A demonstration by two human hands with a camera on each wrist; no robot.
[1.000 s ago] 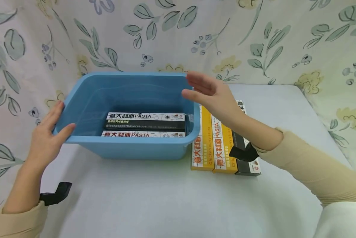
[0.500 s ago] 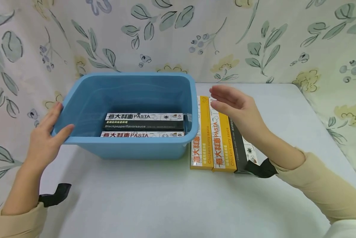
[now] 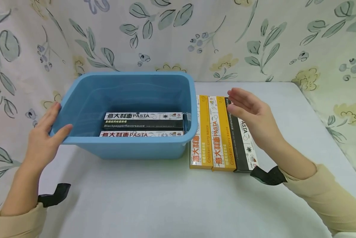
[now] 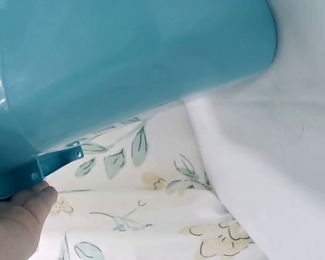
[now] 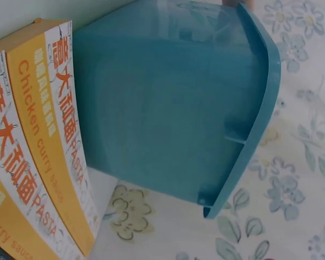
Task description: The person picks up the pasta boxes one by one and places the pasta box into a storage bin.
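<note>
blue bin (image 3: 136, 150): upright on the white table (image 3: 154, 198), left of centre in the head view. inside it, in the lower half of the opening: black pasta box (image 3: 143, 124), with red-lettered pasta box (image 3: 142, 134) in front, partly cut off by the near rim.

left hand (image 3: 44, 140), at left of frame: grasping the bin's left rim, thumb over the near corner, fingers along the outside. left wrist view, lower left: fingertips against the rim's underside.

right hand (image 3: 252, 117), right of centre: released, holding nothing; fingers straight, thumb apart. it hangs over the far part of the outer black box (image 3: 240, 148); contact cannot be told.

outer black box lies right of two yellow boxes, first (image 3: 206, 148) and second (image 3: 228, 148), side by side, right of the bin. floral cloth (image 3: 172, 36) across the top of frame.
</note>
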